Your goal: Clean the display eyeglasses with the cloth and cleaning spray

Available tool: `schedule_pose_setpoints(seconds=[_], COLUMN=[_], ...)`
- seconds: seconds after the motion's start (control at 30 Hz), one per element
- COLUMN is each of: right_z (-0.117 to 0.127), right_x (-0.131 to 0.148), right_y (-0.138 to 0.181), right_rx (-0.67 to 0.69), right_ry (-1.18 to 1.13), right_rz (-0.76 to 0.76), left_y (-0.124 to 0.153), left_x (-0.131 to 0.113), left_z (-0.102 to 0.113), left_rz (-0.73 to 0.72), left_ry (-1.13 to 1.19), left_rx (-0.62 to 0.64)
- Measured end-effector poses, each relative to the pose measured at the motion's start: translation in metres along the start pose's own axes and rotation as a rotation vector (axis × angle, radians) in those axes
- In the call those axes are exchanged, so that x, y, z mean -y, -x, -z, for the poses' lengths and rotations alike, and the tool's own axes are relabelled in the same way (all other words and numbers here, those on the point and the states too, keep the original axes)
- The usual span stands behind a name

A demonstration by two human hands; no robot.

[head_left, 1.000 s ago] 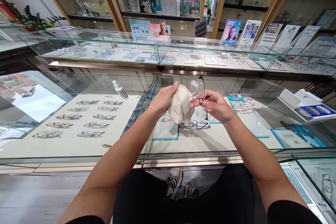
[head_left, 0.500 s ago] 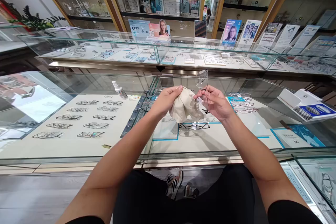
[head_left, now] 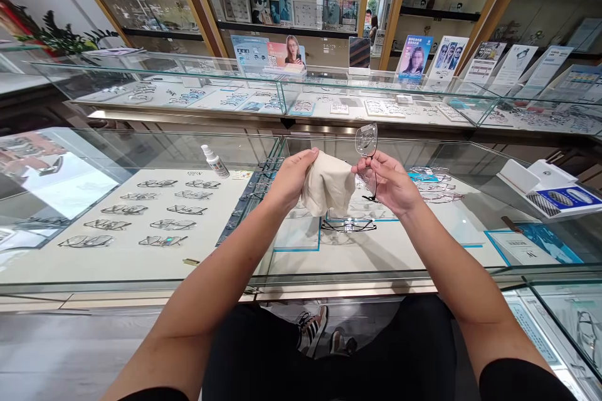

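A cream cleaning cloth (head_left: 327, 187) hangs in loose folds from my left hand (head_left: 290, 180), which is closed on its upper left edge. Just to its right, my right hand (head_left: 391, 183) pinches a pair of eyeglasses (head_left: 366, 140) near the bridge. The glasses are turned on end, one clear lens above my fingers and the other below. Cloth and glasses are held close together over the glass counter; whether they touch I cannot tell. Beneath them, a dark-framed pair of glasses (head_left: 348, 225) lies inside the case.
A white spray bottle (head_left: 214, 161) stands on the glass counter (head_left: 226, 272) at left, above rows of spectacle frames (head_left: 155, 210). To the right are a white and blue box (head_left: 555, 191) and brochures. A second glass showcase (head_left: 320, 84) with advertising cards runs behind.
The cloth has drawn away from the glasses to the left and hangs straighter. My right hand has shifted slightly right with the glasses.
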State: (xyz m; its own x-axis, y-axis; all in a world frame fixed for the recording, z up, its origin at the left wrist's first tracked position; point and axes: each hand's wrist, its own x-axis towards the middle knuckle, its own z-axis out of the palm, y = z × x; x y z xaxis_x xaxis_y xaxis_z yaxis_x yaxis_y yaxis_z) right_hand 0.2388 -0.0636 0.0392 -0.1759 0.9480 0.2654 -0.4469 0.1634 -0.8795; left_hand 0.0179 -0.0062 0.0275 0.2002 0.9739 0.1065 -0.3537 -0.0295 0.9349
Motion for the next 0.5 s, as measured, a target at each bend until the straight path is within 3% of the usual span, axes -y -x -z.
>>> schedule_pose_setpoints(seconds=[0.2, 0.37, 0.5], right_z=[0.0018, 0.0026, 0.001], right_x=[0.0005, 0.0023, -0.0003], right_y=[-0.0008, -0.0013, -0.0001], right_rx=[-0.025, -0.026, 0.003], right_ry=[0.042, 0.008, -0.023], right_rz=[0.0, 0.014, 0.004], left_y=[-0.0064, -0.0079, 0.0007], left_x=[-0.0028, -0.0047, -0.0047], left_z=[0.0019, 0.0059, 0.0015], left_rz=[0.07, -0.006, -0.049], left_ry=[0.118, 0.103, -0.027], left_rx=[-0.025, -0.021, 0.103])
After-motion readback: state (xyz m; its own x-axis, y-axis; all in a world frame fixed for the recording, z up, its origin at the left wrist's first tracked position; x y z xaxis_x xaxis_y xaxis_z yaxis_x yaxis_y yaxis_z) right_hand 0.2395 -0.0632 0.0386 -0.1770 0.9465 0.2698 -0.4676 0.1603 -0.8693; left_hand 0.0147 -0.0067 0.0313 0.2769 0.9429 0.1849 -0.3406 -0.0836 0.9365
